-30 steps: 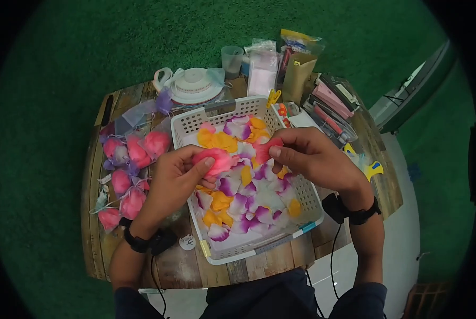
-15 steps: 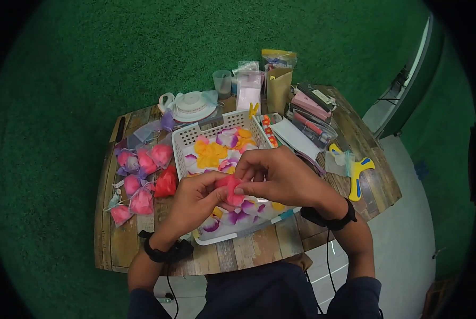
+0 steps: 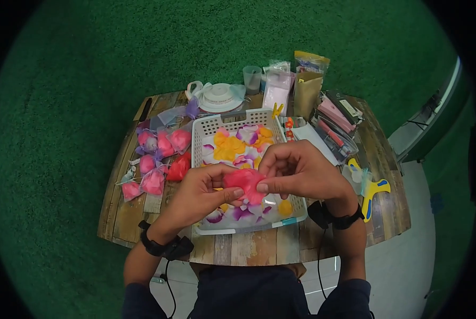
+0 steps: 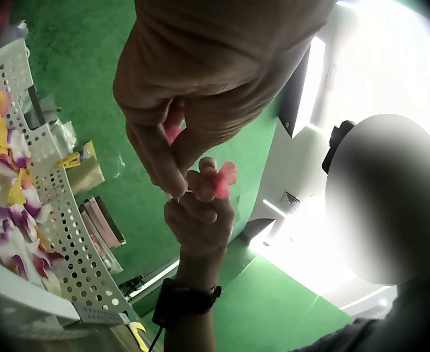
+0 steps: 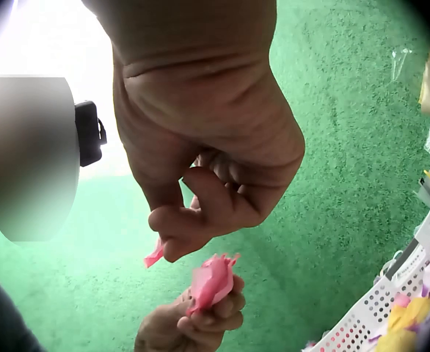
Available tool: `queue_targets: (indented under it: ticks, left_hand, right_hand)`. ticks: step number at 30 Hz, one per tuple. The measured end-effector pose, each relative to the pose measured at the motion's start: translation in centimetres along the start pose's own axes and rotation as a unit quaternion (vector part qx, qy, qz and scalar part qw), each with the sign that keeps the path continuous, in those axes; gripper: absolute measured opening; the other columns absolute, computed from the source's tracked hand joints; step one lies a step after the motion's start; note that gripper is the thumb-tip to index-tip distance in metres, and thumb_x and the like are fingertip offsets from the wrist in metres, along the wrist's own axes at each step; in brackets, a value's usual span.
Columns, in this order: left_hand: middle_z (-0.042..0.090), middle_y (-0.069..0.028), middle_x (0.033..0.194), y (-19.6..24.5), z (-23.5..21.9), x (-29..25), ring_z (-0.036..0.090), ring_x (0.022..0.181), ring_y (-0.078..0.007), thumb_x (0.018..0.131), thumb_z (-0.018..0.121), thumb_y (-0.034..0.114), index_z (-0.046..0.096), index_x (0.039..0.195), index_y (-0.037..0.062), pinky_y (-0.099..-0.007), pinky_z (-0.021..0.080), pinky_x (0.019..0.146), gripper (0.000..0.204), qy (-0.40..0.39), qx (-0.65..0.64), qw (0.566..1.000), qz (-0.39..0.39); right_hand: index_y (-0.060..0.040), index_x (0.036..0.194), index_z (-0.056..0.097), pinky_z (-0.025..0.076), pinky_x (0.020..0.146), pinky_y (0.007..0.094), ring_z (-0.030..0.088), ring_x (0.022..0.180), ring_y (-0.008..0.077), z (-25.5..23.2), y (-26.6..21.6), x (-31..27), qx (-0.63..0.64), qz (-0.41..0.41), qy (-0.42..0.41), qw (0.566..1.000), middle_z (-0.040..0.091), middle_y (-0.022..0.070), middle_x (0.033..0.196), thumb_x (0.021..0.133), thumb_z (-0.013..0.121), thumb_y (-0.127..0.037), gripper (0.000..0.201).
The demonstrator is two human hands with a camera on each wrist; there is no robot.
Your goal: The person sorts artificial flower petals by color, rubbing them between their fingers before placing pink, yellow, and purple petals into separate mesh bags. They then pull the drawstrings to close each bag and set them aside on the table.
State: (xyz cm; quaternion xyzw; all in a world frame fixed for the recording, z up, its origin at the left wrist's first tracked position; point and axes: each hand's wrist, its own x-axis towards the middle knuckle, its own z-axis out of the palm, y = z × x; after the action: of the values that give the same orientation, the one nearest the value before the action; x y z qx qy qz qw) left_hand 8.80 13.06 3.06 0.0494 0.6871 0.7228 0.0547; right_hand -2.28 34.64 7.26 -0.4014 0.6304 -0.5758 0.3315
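Observation:
Over the white perforated basket, my left hand pinches a bunch of pink artificial petals between thumb and fingers. My right hand pinches the bunch's other side with thumb and forefinger. The right wrist view shows the layered pink bunch in the left fingers, and a separate pink petal sticking out from the right fingertips. From the left wrist, a pink petal is seen at my right hand. Purple-and-white and yellow petals lie loose in the basket.
Left of the basket lie tied sheer pouches with pink contents and a red bundle. Behind stand a ribbon roll, a plastic cup and a brown paper bag. A yellow-blue tool is at right.
My hands came together from apart, bringing the right hand's pink petal to the left's bunch. Since then the pink petals have spread wider between the fingers. The head view has shifted.

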Motion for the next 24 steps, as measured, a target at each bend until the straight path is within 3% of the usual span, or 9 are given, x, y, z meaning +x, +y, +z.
queue_targets:
  ticks: [2,4,7,11,14,17,24]
  left_hand:
    - [0.069,-0.0089,0.103,0.0,0.3,0.4,0.067,0.090,-0.0127,0.092,0.068,0.006,0.059,0.119,-0.0044,-0.0272,0.058,0.078,0.030,0.007,0.017,1.000,0.023]
    - [0.069,-0.0084,0.103,0.0,0.3,0.9,0.067,0.091,-0.0126,0.092,0.067,0.005,0.059,0.118,-0.0043,-0.0270,0.058,0.078,0.029,0.006,0.033,0.999,0.016]
    - [0.068,-0.0078,0.103,-0.1,0.4,1.9,0.067,0.091,-0.0125,0.092,0.066,0.004,0.059,0.119,-0.0047,-0.0264,0.057,0.078,0.028,-0.002,0.061,0.998,0.007]
    - [0.068,-0.0079,0.104,-0.3,0.5,3.3,0.067,0.089,-0.0125,0.092,0.065,0.001,0.058,0.120,-0.0061,-0.0253,0.057,0.078,0.030,-0.016,0.057,0.998,0.004]
    - [0.068,-0.0115,0.106,-0.5,0.3,4.3,0.068,0.093,-0.0156,0.091,0.067,0.000,0.057,0.123,-0.0055,-0.0280,0.058,0.082,0.035,-0.021,0.059,0.998,-0.008]
    - [0.068,-0.0123,0.108,0.0,0.1,4.5,0.068,0.094,-0.0153,0.089,0.068,0.000,0.057,0.124,-0.0060,-0.0279,0.057,0.082,0.038,-0.022,0.080,0.996,-0.033]
    - [0.066,-0.0064,0.108,-0.7,-0.7,4.7,0.064,0.096,-0.0099,0.089,0.070,0.004,0.057,0.125,-0.0043,-0.0239,0.055,0.080,0.039,-0.022,0.020,0.999,0.020]
  right_hand:
    - [-0.0004,0.091,0.067,0.045,0.055,0.0206,0.061,0.063,0.0042,-0.3,0.2,-0.1,-0.018,0.007,-0.030,0.999,0.066,0.0001,0.072,0.087,0.073,-0.009,0.011]
    - [0.0002,0.092,0.072,0.044,0.056,0.0209,0.056,0.062,0.0033,-0.3,0.8,-0.1,-0.182,-0.017,-0.036,0.983,0.067,-0.0013,0.070,0.084,0.077,-0.009,0.013]
    - [-0.0006,0.094,0.073,0.044,0.057,0.0209,0.055,0.063,0.0036,-0.4,0.8,0.0,-0.284,-0.047,0.014,0.958,0.067,-0.0011,0.071,0.084,0.076,-0.009,0.014]
    - [0.0009,0.092,0.073,0.044,0.057,0.0209,0.056,0.064,0.0036,-1.5,1.5,0.5,-0.235,0.005,0.055,0.970,0.067,-0.0003,0.071,0.084,0.076,-0.009,0.013]
    - [0.0021,0.083,0.071,0.048,0.057,0.0269,0.062,0.061,0.0096,-2.1,2.9,1.0,-0.174,0.005,0.095,0.980,0.067,0.0065,0.067,0.082,0.074,-0.012,0.014]
    - [0.0033,0.082,0.070,0.047,0.055,0.0245,0.061,0.061,0.0084,-2.5,3.3,1.6,-0.110,0.053,0.107,0.987,0.066,0.0046,0.065,0.084,0.073,-0.012,0.016]
    - [0.0020,0.085,0.070,0.043,0.054,0.0179,0.055,0.063,0.0011,-1.7,3.8,2.5,-0.095,0.024,0.114,0.989,0.065,-0.0014,0.071,0.087,0.074,-0.010,0.013]
